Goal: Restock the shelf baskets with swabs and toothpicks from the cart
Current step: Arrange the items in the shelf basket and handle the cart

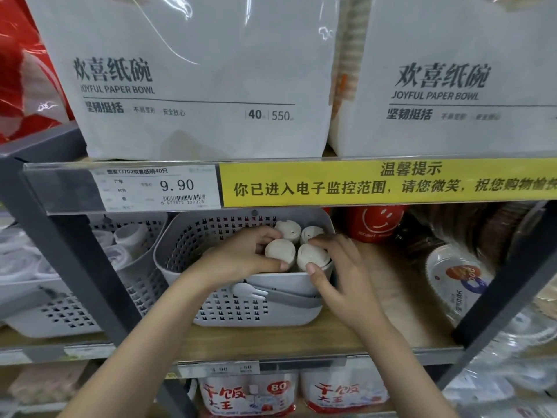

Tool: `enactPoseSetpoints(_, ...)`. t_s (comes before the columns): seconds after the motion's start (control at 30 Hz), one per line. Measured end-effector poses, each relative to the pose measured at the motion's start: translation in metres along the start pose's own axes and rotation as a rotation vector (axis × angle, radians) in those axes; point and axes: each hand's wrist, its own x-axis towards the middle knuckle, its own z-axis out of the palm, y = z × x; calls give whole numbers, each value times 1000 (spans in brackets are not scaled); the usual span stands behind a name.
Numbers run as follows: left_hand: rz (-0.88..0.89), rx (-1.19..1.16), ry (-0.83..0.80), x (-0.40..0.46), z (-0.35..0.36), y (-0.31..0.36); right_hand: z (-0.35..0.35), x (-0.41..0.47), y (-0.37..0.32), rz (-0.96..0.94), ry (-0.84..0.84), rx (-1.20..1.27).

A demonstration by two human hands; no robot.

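A grey perforated shelf basket [241,309] stands on the wooden shelf. Several round white-lidded containers stand upright in its right end. My left hand [244,254] reaches in from the left and grips the front-left container [279,249] between thumb and fingers. My right hand [337,273] comes over the basket's right rim and pinches the front-right container [312,255], thumb on its front, fingers on its top. Two more containers [288,229] stand behind them. The cart is out of view.
A second grey basket [90,309] with white items sits to the left. A dark metal upright [75,260] stands between them. Red smiley cups [373,224] and packed paper plates [458,282] lie to the right. Paper bowl bags [196,79] fill the shelf above.
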Motion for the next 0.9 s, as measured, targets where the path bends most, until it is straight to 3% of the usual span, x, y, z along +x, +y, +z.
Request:
enactPoseSetpoints(0.4, 2, 45, 92, -3, -4, -2, 6, -6, -1, -18, 32, -42)
enactPoseSetpoints(0.6, 86, 74, 197, -12, -3, 4, 0, -9, -6, 8, 76, -42)
enactPoseSetpoints(0.8, 271, 495, 386, -70, -12, -5, 6, -23, -43, -49, 161, -70)
enactPoseSetpoints(0.9, 324, 610, 380, -117, -21, -22, 24, -41, -73, -114, 118, -72)
